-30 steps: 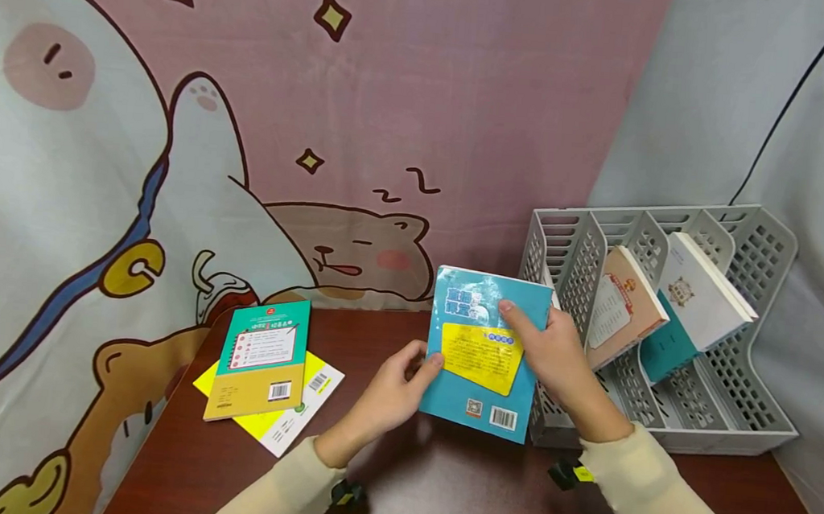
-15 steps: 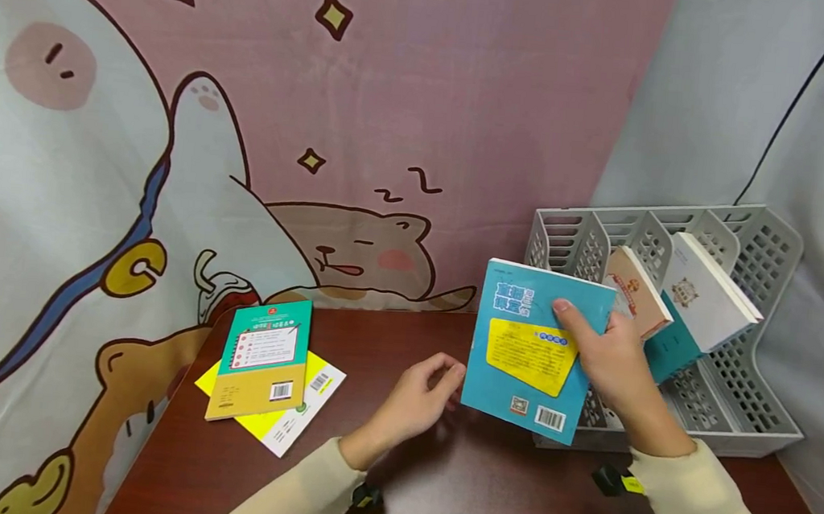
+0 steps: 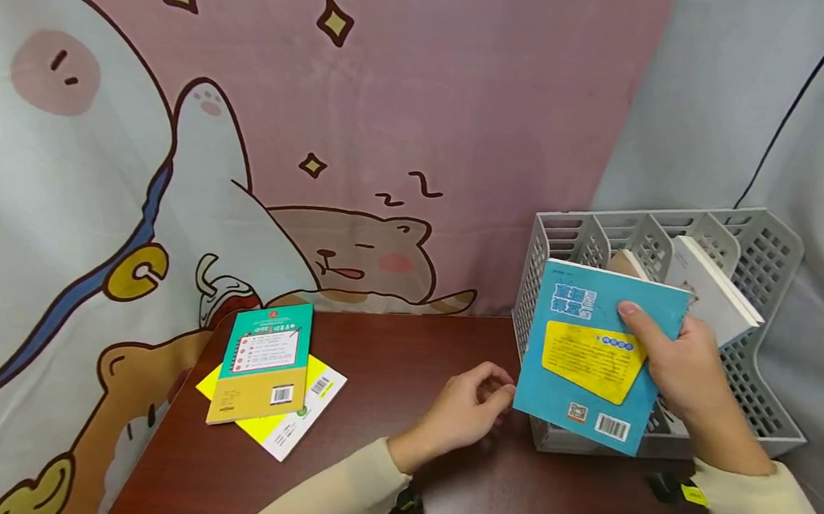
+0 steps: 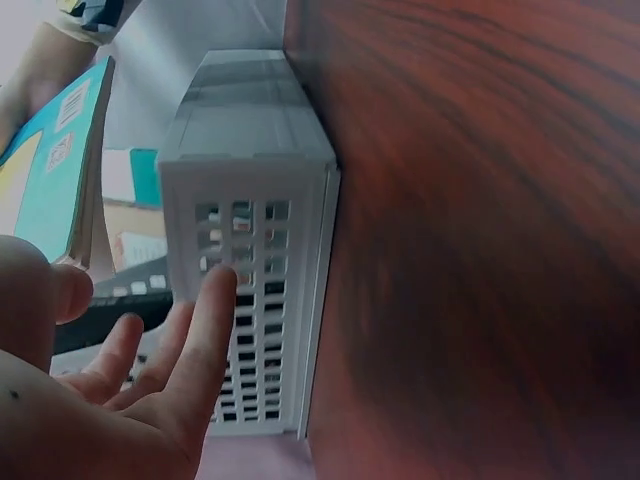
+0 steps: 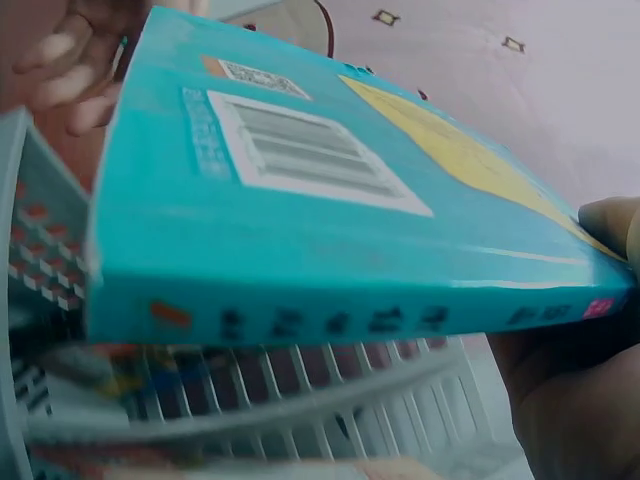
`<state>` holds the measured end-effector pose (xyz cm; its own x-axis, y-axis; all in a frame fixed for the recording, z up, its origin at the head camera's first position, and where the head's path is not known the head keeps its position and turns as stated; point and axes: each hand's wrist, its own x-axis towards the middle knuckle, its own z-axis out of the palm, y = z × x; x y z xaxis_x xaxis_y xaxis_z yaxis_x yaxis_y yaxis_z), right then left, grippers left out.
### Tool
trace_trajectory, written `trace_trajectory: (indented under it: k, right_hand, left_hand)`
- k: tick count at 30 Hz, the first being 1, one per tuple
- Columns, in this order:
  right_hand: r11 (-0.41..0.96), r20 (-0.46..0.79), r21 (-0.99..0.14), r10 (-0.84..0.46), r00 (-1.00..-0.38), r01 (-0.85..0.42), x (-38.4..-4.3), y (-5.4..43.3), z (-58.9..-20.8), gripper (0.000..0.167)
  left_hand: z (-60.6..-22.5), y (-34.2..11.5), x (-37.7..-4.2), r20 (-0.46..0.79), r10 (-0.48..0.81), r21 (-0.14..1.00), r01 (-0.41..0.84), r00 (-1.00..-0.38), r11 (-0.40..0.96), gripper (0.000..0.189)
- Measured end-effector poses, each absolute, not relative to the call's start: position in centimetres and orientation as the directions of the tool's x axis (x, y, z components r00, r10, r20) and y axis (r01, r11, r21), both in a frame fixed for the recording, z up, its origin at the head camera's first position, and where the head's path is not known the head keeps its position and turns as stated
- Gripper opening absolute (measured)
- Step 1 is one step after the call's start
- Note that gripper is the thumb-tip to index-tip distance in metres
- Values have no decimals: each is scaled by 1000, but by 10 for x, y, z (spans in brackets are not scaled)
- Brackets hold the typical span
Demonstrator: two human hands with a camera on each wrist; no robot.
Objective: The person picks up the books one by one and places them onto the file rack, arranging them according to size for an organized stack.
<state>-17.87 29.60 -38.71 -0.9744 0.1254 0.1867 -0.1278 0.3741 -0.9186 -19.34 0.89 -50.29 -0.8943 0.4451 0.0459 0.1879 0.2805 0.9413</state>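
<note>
A blue book (image 3: 588, 416) with a yellow panel and a barcode on its cover is gripped along its right edge by my right hand (image 3: 693, 376), thumb across the front. It overlaps the grey plastic file rack (image 3: 731, 447) in the head view; the right wrist view puts its spine above the rack's slotted dividers. My left hand (image 3: 469, 407) is near the book's lower left corner, fingers relaxed. In the left wrist view those fingers (image 4: 205, 340) spread in front of the rack's perforated side, with the book (image 4: 60, 190) beyond the thumb.
Inside the rack are a white book (image 3: 714, 293) and an orange-brown book (image 3: 625, 263), mostly hidden behind the blue one. At the table's left, a green and yellow book (image 3: 255, 398) lies over a yellow and white one (image 3: 297, 425). A printed cloth backdrop (image 3: 465, 132) hangs behind the table.
The blue book has moved right in my right hand, from beside the rack to in front of it. My left hand has let go of its left edge and followed to the right.
</note>
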Motion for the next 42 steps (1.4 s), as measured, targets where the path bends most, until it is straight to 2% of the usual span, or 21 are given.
trace_trajectory:
  k: [6,16,26,35,39,42]
  right_hand:
    - [402,185,-910,167,-968,-104,-171,321,-384,4]
    - [411,168,-911,279,-946,-41,-159,344,-370,4]
    - [474,168,-880,357,-919,23,-157,354,-369,5]
    - [534,181,-832,516,-837,150,-155,355,-359,15]
    - [563,225,-813,538,-812,148,-160,352,-359,36]
    - [564,275,-817,565,-778,121,-165,349,-362,40]
  left_hand:
    - [-504,26,-189,-13,469,915,179,-883,363,50]
    - [-506,46,-188,-98,486,828,200,-868,523,89]
    - [-512,55,-190,-59,451,769,248,-891,590,93]
    - [-511,56,-192,-58,474,756,272,-878,596,92]
    - [-511,56,-194,-46,478,761,279,-877,586,92]
    - [-512,56,-195,-40,482,759,287,-875,584,91]
